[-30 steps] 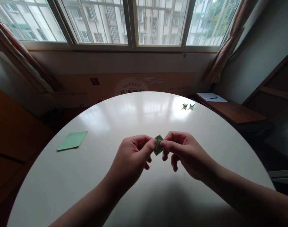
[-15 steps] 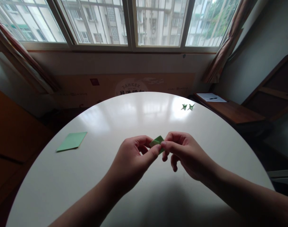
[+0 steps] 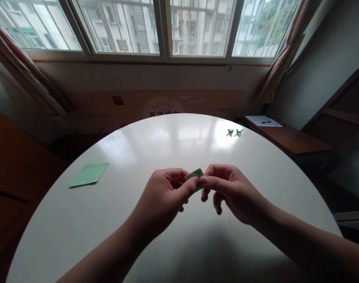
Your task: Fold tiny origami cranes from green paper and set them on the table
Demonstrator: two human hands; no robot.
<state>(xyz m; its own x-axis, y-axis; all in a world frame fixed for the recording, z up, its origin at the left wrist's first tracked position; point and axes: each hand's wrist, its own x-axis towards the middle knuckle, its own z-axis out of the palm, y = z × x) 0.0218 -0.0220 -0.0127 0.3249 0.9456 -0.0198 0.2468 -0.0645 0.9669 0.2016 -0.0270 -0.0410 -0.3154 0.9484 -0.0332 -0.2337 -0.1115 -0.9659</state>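
Note:
A small folded piece of green origami paper (image 3: pixel 195 173) is pinched between both hands above the middle of the table. My left hand (image 3: pixel 170 190) grips its left side, thumb on top and fingers behind. On the right side, my right hand (image 3: pixel 226 184) pinches it between thumb and forefinger, with the other fingers curled below. The two thumb tips nearly meet on the paper and hide part of it. Two small green folded paper birds (image 3: pixel 234 133) stand near the far right edge.
A stack of light green square paper (image 3: pixel 89 175) lies on the left of the round white table (image 3: pixel 132 149). Beyond the table's right edge, a brown wooden surface (image 3: pixel 300 139) holds a white sheet (image 3: pixel 263 121) with a pen. Windows and curtains are behind.
The folded paper has tilted slightly and looks flatter between the thumbs. Fingertips of my left hand now show beneath it. My right hand has hardly moved.

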